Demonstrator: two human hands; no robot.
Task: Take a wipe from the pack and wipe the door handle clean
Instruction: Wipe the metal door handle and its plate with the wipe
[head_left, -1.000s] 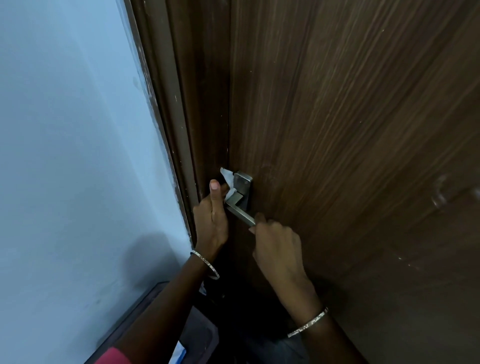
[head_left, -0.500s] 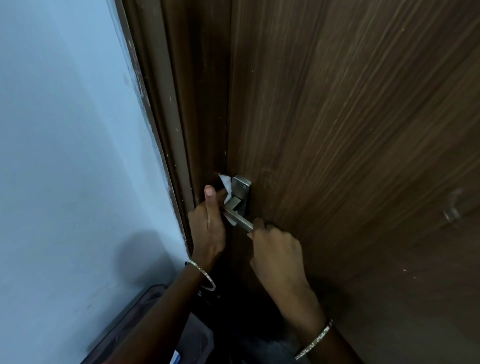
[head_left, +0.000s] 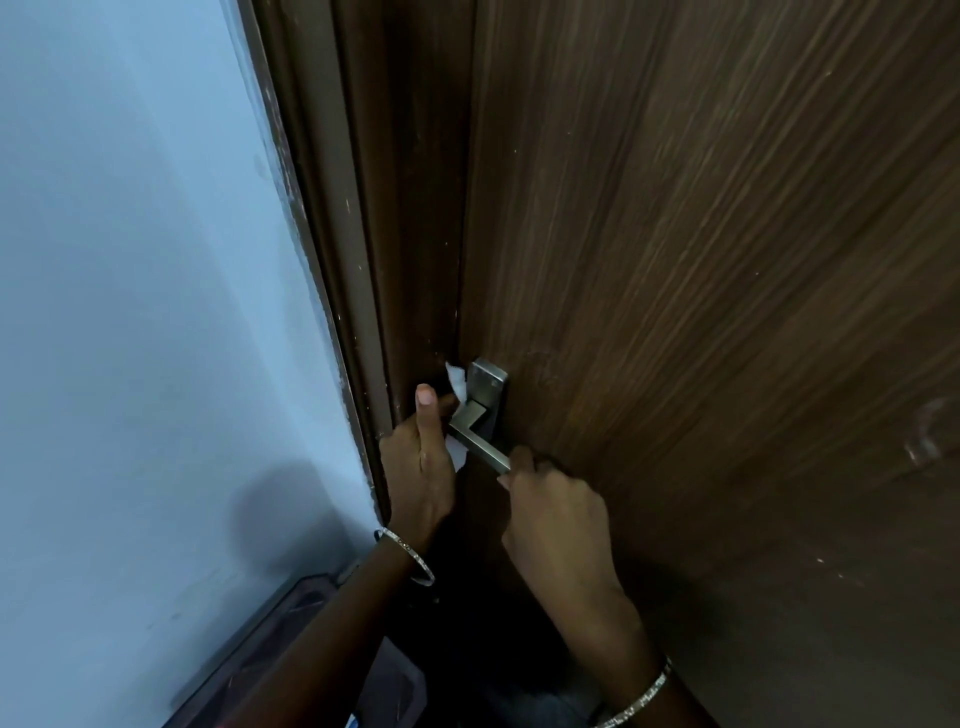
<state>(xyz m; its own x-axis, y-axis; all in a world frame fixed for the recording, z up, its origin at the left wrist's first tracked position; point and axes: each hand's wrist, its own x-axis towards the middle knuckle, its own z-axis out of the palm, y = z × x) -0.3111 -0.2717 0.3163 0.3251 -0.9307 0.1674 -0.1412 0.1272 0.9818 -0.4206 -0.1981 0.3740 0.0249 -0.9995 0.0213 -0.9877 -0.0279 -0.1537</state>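
At door edge, low in view: metal handle (head_left: 480, 421) on dark wood door (head_left: 701, 260), lever angled down to right; left hand (head_left: 421, 467) beside lever base, fingers curled around white wipe (head_left: 456, 387), thumb straight up; wipe pressed against handle plate, bits showing above and below lever; right hand (head_left: 556, 519) closed around lever's free end, knuckles toward camera; bangle (head_left: 408, 556) on left wrist, another on right; pale wall (head_left: 130, 260) left of frame (head_left: 332, 234); wipe pack not identifiable
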